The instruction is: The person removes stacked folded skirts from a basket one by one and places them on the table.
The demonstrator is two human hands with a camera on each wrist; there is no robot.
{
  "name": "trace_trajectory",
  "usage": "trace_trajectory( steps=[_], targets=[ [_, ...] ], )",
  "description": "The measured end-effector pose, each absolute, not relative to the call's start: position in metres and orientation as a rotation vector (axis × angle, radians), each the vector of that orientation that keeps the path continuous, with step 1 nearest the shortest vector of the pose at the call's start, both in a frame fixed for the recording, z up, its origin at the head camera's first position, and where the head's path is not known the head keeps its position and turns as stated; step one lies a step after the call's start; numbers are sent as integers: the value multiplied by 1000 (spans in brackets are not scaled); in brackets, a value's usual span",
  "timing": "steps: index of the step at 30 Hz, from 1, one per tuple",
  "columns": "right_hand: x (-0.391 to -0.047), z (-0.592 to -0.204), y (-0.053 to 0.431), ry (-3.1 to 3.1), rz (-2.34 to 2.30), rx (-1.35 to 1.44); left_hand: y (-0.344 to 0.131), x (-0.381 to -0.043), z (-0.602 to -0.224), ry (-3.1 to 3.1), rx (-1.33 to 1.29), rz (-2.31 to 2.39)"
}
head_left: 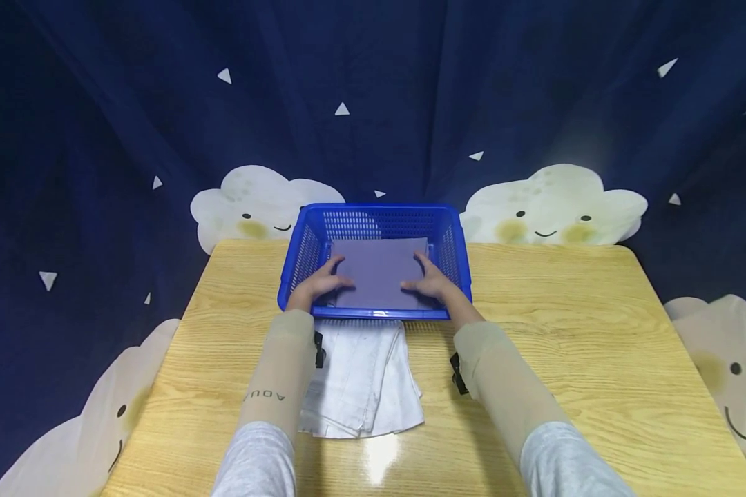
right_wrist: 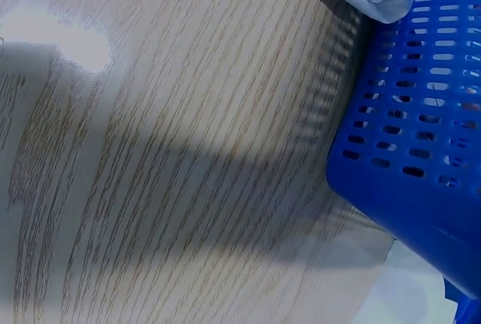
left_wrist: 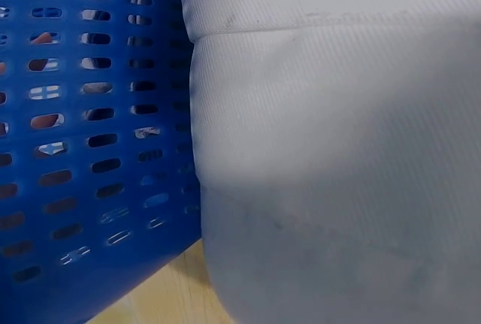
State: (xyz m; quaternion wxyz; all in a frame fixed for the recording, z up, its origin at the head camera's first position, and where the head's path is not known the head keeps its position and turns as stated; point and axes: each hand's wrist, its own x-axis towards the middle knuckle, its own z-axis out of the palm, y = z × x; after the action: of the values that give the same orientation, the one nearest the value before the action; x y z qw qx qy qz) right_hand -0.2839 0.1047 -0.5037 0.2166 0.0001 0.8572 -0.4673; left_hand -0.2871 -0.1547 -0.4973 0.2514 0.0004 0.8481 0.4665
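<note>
Both hands reach over the front rim of a blue plastic basket (head_left: 373,313). Inside it lies a flat purple-grey rectangle (head_left: 382,273) that looks like folded cloth. My left hand (head_left: 323,279) is at its left edge, thumb and fingers spread over the surface. At the opposite edge is my right hand (head_left: 433,281), its thumb and fingers likewise spread apart. Part of each hand's fingers is hidden. Below the wrists, a folded white cloth garment (head_left: 363,386) with stitched seams lies against the basket's front; its layers (left_wrist: 338,128) fill much of the left wrist view.
The basket stands at the back of a wooden table (head_left: 566,331), close to a dark blue curtain (head_left: 398,90) printed with clouds and triangles. Its slotted wall (right_wrist: 421,113) rises beside the right wrist. The table's rounded far corners show on either side.
</note>
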Motion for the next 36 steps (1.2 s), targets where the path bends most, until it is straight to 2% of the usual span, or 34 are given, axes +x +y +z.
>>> trace_trajectory(
  steps=[36],
  targets=[
    [-283,-498,104,2491,-1299,-38,-155,-289,-498,2412,25,1339]
  ],
)
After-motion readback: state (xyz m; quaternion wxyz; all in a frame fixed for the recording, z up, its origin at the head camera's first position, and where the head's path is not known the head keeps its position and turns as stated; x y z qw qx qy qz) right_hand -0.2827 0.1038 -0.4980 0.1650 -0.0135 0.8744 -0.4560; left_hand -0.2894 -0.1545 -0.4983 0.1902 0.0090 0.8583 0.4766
